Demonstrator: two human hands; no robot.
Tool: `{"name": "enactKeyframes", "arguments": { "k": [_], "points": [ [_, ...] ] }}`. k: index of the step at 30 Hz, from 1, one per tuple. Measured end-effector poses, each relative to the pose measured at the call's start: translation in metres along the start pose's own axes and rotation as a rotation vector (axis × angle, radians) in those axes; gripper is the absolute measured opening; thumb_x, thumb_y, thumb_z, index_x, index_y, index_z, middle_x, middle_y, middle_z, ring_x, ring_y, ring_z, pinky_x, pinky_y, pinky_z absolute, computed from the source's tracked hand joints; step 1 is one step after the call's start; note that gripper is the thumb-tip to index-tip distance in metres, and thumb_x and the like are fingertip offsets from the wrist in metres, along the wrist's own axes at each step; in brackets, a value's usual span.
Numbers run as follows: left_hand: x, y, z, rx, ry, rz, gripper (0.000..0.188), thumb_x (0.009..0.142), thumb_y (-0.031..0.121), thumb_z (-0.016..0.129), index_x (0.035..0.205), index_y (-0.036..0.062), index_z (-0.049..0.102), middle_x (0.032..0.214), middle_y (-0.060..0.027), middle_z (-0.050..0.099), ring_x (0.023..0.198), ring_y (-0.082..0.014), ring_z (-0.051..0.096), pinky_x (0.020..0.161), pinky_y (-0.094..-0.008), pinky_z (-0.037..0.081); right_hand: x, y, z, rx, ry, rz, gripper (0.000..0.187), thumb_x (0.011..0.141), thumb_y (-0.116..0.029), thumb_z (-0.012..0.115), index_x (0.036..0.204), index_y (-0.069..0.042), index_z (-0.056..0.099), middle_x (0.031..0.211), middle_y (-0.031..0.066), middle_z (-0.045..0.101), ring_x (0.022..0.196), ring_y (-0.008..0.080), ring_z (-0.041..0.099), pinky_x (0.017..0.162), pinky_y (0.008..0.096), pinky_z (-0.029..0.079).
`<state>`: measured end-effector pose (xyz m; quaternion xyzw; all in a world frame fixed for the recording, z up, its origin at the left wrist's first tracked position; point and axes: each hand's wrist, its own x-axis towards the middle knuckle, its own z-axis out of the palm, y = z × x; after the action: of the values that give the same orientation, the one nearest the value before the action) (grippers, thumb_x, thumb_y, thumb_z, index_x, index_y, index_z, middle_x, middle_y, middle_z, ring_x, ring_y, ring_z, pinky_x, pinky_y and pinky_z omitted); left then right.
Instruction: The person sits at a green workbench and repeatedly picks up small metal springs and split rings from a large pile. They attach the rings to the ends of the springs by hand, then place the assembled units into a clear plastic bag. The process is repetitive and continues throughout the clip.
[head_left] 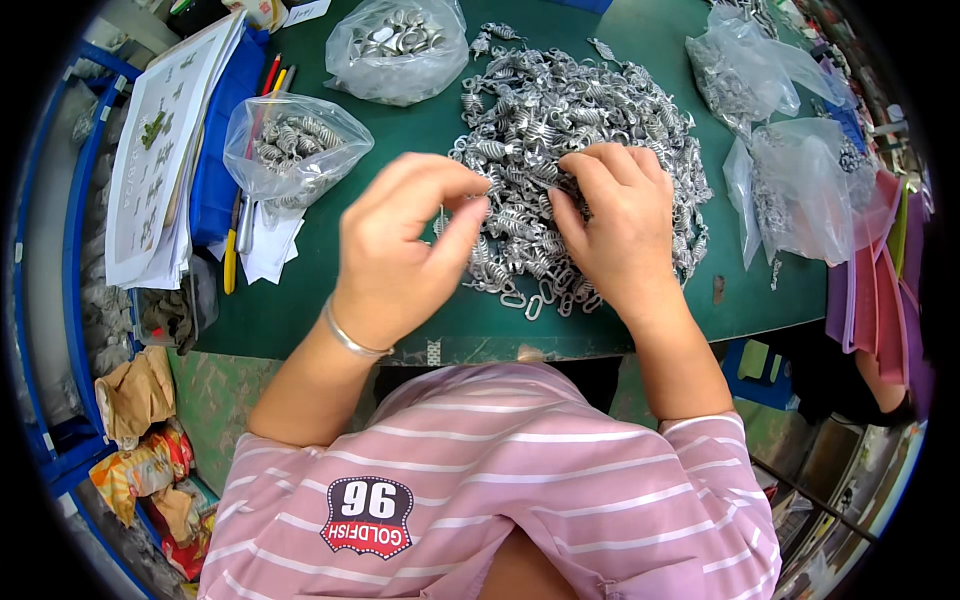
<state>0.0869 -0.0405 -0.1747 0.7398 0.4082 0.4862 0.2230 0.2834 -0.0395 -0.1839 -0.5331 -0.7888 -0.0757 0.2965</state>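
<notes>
A big heap of silver ribbed metal pieces (560, 100), some with ring-like clasps, lies on the green table in front of me. At its left edge is my left hand (395, 240), thumb and forefinger curled until their tips almost meet. Whatever is in that pinch is too small to make out. My right hand (625, 220) rests over the right half of the heap, fingers bent and thumb set against the pieces. A grey metal bit shows by its fingertips, but its shape is lost among the others. Several oval links (533, 307) lie at the heap's near edge.
Clear bags of metal parts stand around: one with rings (395, 50), one with ribbed pieces (290, 150), and two at right (800, 190). Papers (165, 150) lean on a blue tray (215, 150) at left, near a yellow cutter knife (230, 260). Coloured sheets (875, 290) hang at right.
</notes>
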Motion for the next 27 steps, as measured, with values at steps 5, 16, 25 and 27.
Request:
{"name": "enactKeyframes", "arguments": {
  "k": [5, 16, 25, 27],
  "points": [
    [-0.006, -0.004, 0.012, -0.103, -0.101, -0.133, 0.013, 0.074, -0.003, 0.065, 0.087, -0.0003, 0.064, 0.083, -0.0096, 0.062, 0.068, -0.0157, 0.062, 0.061, -0.025, 0.05, -0.001, 0.01, -0.003, 0.037, -0.039, -0.057, 0.014, 0.066, -0.007, 0.069, 0.078, -0.008, 0.062, 0.087, 0.0001, 0.058, 0.087, 0.0225, 0.054, 0.079, 0.0386, 0.037],
    [-0.015, -0.009, 0.025, -0.314, -0.216, -0.453, 0.033, 0.081, -0.001, 0.062, 0.113, -0.0025, 0.054, 0.094, -0.0072, 0.062, 0.083, -0.0106, 0.059, 0.071, -0.0215, 0.048, -0.003, 0.014, -0.005, 0.076, -0.056, -0.124, 0.014, 0.067, -0.007, 0.069, 0.075, -0.009, 0.058, 0.084, -0.0006, 0.062, 0.088, 0.0211, 0.056, 0.079, 0.0391, 0.034],
    [-0.028, -0.007, 0.02, -0.973, -0.066, -0.741, 0.024, 0.088, 0.01, 0.061, 0.106, -0.0048, 0.057, 0.084, -0.0105, 0.064, 0.068, -0.0138, 0.063, 0.061, -0.0234, 0.053, -0.025, -0.001, -0.016, 0.597, -0.035, -0.065, 0.018, 0.067, 0.005, 0.068, 0.08, -0.005, 0.06, 0.091, 0.0096, 0.065, 0.076, 0.0256, 0.062, 0.066, 0.0322, 0.049],
    [-0.032, -0.006, 0.019, -0.951, -0.067, -0.769, 0.019, 0.088, 0.009, 0.06, 0.101, -0.0041, 0.058, 0.08, -0.0102, 0.064, 0.065, -0.0139, 0.063, 0.059, -0.0235, 0.053, -0.03, -0.004, -0.014, 0.659, -0.037, -0.051, 0.019, 0.067, 0.007, 0.067, 0.081, -0.004, 0.06, 0.092, 0.0106, 0.064, 0.076, 0.0261, 0.062, 0.065, 0.0318, 0.049]
  ]
}}
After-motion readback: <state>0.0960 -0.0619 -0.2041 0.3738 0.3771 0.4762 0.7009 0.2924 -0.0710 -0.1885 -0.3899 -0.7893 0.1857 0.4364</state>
